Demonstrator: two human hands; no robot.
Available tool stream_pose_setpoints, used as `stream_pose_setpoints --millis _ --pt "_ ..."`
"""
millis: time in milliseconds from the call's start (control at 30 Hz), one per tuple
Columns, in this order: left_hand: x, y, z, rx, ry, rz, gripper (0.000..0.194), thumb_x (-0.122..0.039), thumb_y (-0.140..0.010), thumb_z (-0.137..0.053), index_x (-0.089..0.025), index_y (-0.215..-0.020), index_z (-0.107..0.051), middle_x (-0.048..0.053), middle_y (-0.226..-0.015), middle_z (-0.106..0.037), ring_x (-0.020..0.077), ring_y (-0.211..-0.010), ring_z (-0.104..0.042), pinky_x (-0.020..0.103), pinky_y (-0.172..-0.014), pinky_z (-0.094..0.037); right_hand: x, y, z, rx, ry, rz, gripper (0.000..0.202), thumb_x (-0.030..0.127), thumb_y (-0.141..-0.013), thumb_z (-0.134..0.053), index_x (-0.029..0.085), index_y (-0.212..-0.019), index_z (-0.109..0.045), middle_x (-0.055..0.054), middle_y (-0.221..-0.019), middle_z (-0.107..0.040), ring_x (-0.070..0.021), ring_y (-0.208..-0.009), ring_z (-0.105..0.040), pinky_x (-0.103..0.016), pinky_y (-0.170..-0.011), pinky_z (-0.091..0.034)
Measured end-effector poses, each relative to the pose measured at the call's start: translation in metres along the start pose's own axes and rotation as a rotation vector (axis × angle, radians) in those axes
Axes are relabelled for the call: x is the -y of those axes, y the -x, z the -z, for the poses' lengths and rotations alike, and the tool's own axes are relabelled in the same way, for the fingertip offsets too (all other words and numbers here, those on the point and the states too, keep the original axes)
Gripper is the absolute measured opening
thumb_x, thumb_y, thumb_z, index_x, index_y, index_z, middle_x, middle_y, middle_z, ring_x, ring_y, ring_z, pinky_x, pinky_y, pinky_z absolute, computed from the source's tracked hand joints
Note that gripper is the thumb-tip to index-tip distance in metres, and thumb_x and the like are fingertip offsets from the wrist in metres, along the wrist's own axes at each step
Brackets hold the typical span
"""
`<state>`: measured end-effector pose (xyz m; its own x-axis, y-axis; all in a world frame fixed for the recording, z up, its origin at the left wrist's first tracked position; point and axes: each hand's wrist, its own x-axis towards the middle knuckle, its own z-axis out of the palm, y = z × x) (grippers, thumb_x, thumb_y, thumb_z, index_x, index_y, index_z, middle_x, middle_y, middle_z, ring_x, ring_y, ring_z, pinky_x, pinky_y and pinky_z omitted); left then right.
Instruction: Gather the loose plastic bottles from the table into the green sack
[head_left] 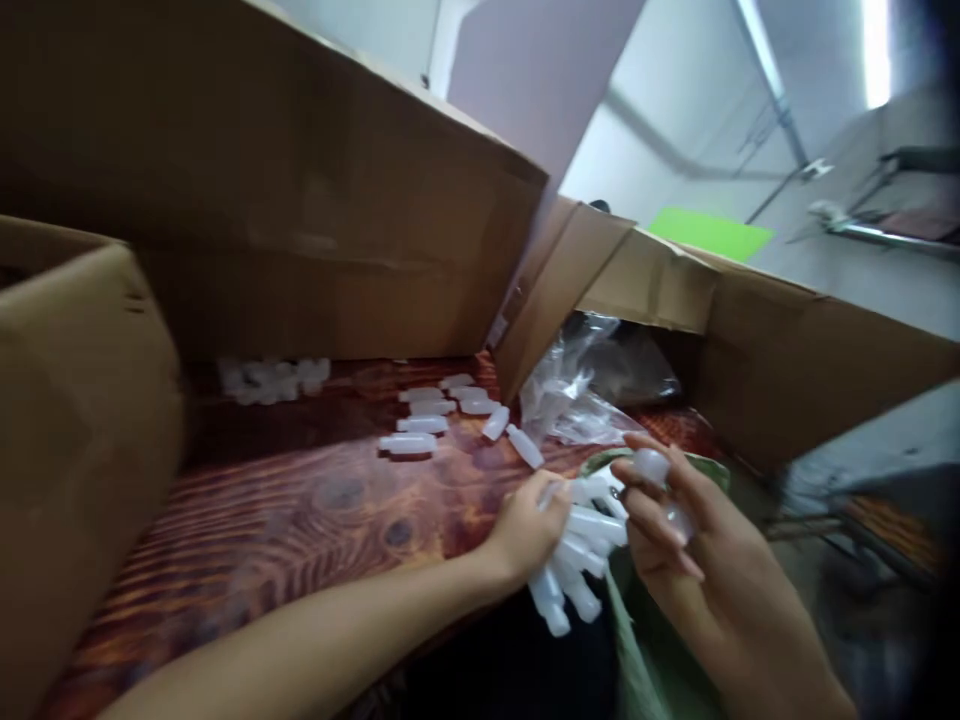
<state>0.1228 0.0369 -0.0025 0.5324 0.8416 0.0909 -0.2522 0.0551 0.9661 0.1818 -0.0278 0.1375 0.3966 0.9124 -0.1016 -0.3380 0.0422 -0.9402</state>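
Observation:
My left hand (531, 528) is closed around a bunch of small white plastic bottles (577, 555) that fan out at the table's front edge. To its right, my right hand (675, 530) has its fingers curled round a white bottle (651, 466), with another pale piece (679, 522) showing between the lower fingers. Beneath the hands hangs a green sack (634, 640), its mouth partly hidden by them. Several more bottles (424, 425) lie loose on the wood-grain table (315, 530), beyond my left hand.
A group of white bottles (274, 380) stands at the back left. Cardboard boxes (82, 420) close in the left side, and a tall cardboard wall (337, 210) runs along the back. Clear plastic bags (585, 390) lie by the open carton (810, 370) at right.

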Motion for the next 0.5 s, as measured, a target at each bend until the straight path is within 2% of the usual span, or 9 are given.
stream_pose_setpoints --millis 100,200,333,400,500 --pt "0.001 -0.001 0.004 0.007 -0.023 -0.003 0.037 -0.052 -0.089 -0.046 -0.017 -0.095 -0.057 0.004 -0.080 -0.060 0.0152 -0.070 -0.056 0.025 -0.063 -0.044 -0.020 0.023 0.051 -0.089 0.209 0.087 0.033 0.046 -0.081 -0.068 0.017 -0.093 -0.061 0.001 -0.058 -0.056 -0.0028 -0.039 -0.035 -0.010 -0.032 -0.030" --pt "-0.005 0.001 0.004 -0.012 -0.020 -0.002 0.035 -0.050 -0.089 -0.048 -0.017 -0.093 -0.055 0.001 -0.075 -0.056 0.0119 -0.065 -0.051 0.022 -0.060 -0.041 -0.047 0.036 0.081 -0.142 0.580 0.252 0.033 0.046 -0.084 -0.065 0.018 -0.101 -0.060 0.002 -0.059 -0.057 -0.0076 -0.040 -0.046 -0.015 -0.034 -0.037" --pt "-0.012 0.005 0.000 -0.039 -0.043 0.019 0.034 -0.049 -0.091 -0.047 -0.016 -0.092 -0.054 -0.001 -0.074 -0.051 0.0093 -0.063 -0.045 0.020 -0.057 -0.037 -0.072 0.039 0.090 -0.128 0.950 0.633 0.018 0.034 -0.089 -0.060 0.021 -0.102 -0.063 -0.001 -0.077 -0.062 -0.0103 -0.054 -0.058 -0.018 -0.045 -0.048" --pt "-0.012 0.005 0.000 -0.042 -0.044 0.030 0.033 -0.048 -0.090 -0.047 -0.016 -0.094 -0.054 -0.001 -0.074 -0.050 0.0087 -0.062 -0.043 0.019 -0.056 -0.036 -0.078 0.038 0.090 -0.106 1.019 0.704 0.014 0.028 -0.092 -0.057 0.022 -0.103 -0.061 -0.001 -0.082 -0.063 -0.0097 -0.057 -0.058 -0.018 -0.051 -0.051" --pt "-0.012 0.004 0.001 -0.048 -0.042 0.037 0.034 -0.049 -0.090 -0.047 -0.016 -0.094 -0.053 -0.001 -0.075 -0.049 0.0086 -0.062 -0.041 0.019 -0.056 -0.035 -0.082 0.034 0.092 -0.024 1.118 0.720 0.018 0.022 -0.093 -0.055 0.022 -0.110 -0.058 -0.001 -0.085 -0.064 -0.0099 -0.060 -0.059 -0.019 -0.059 -0.055"
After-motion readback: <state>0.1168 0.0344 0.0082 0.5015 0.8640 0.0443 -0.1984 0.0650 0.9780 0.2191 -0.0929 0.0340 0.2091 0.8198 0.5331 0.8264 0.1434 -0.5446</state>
